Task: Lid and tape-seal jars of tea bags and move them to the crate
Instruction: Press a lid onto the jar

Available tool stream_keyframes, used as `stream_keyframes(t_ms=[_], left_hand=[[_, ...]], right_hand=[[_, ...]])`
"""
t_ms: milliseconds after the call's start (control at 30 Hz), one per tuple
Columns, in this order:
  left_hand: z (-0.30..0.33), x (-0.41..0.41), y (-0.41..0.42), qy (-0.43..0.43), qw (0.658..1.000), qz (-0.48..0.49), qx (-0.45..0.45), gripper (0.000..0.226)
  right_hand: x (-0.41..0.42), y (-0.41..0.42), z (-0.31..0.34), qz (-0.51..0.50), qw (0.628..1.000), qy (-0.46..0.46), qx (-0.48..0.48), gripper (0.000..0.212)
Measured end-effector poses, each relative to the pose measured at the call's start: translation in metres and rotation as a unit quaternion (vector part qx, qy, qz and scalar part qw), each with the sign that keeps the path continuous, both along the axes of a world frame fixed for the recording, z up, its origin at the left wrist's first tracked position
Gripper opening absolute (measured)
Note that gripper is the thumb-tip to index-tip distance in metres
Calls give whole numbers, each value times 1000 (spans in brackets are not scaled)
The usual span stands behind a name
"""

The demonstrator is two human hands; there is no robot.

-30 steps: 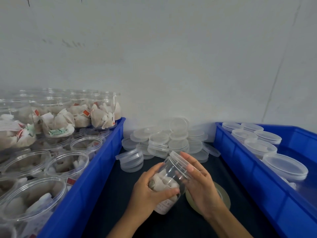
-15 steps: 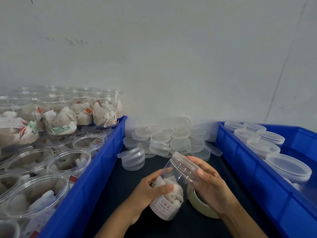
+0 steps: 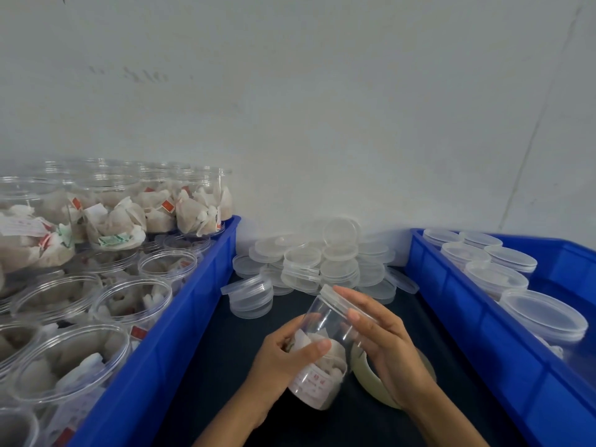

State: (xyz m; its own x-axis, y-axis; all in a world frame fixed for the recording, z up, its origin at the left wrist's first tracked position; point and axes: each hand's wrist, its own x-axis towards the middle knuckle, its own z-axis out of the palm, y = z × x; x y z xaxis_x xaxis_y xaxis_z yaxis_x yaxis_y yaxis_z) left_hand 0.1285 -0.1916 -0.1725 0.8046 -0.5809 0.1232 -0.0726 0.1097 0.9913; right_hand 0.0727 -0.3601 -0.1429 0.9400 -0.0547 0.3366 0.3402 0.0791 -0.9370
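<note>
We see a clear plastic jar (image 3: pixel 325 346) of white tea bags, lidded and tilted with its top leaning away. Beside it a pale tape roll (image 3: pixel 371 379) lies flat on the dark worktop (image 3: pixel 225 350), near the blue crate (image 3: pixel 483 333) of lidded jars.

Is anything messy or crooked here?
Yes: the loose lids by the wall lie in a jumbled heap, some tilted on edge. The jar in both hands is tilted too, but it is held, and nothing has spilled.

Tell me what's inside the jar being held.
The jar holds pale tea bags in its lower half; the left hand covers part, so their count is hidden.
</note>
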Motion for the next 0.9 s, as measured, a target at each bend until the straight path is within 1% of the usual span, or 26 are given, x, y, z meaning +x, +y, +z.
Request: stream_keyframes(t_ms=[67, 133, 200, 233, 300, 333, 367, 400, 433, 467, 500, 567, 633, 667, 733, 800, 833, 900], left_hand=[[0, -3, -2, -40, 999, 12, 8, 56], [0, -4, -5, -69, 997, 7, 15, 62], [0, -2, -6, -81, 997, -3, 19, 72], [0, -1, -6, -91, 995, -10, 27, 75], [1, -2, -5, -118, 992, -29, 42, 81], [1, -4, -5, -119, 992, -24, 44, 90], [0, -6, -6, -109, 993, 6, 48, 102], [-1, -8, -8, -88, 993, 58, 58, 114], [-1, -11, -11, -53, 990, 111, 65, 122], [-2, -15, -13, -4, 989, 137, 55, 126], [-4, -17, -15, 46, 989, 137, 29, 124], [-10, -14, -16, 116, 988, 97, -29, 109], [-11, -12, -11, 130, 988, 50, -64, 86], [-11, -11, -9, 125, 988, 45, -74, 76], [-10, -11, -8, 128, 986, 58, -91, 69], [-7, -12, -8, 151, 982, 53, -97, 65], [-6, -13, -6, 161, 982, 36, -90, 62], [-2, -15, -1, 166, 984, -14, -64, 59]], right_hand=[[-1, -4, 3, -19, 998, 13, -53, 48], [-3, -13, 6, -34, 993, 40, -102, 63], [-6, -23, 9, -23, 989, 40, -139, 77], [-7, -27, 12, -14, 986, 29, -164, 78], [-9, -28, 15, 4, 977, 12, -214, 69], [-9, -28, 15, 5, 974, 11, -227, 65], [-8, -26, 14, -4, 973, 10, -229, 61], [-7, -24, 12, -21, 976, 6, -217, 56], [-5, -22, 8, -43, 981, 0, -187, 50], [-4, -18, 5, -65, 987, -3, -147, 45], [-4, -14, 1, -89, 990, -4, -109, 43], [-2, -8, -6, -135, 989, -2, -61, 41], [-1, -5, -12, -151, 988, 4, -30, 42], [-1, -4, -14, -144, 989, 6, -23, 45], [-2, -2, -13, -121, 992, 2, -27, 50], [-4, -1, -10, -109, 992, -26, -49, 44], [-5, -1, -8, -110, 991, -42, -69, 42], [-7, -2, -4, -110, 987, -65, -102, 44]])
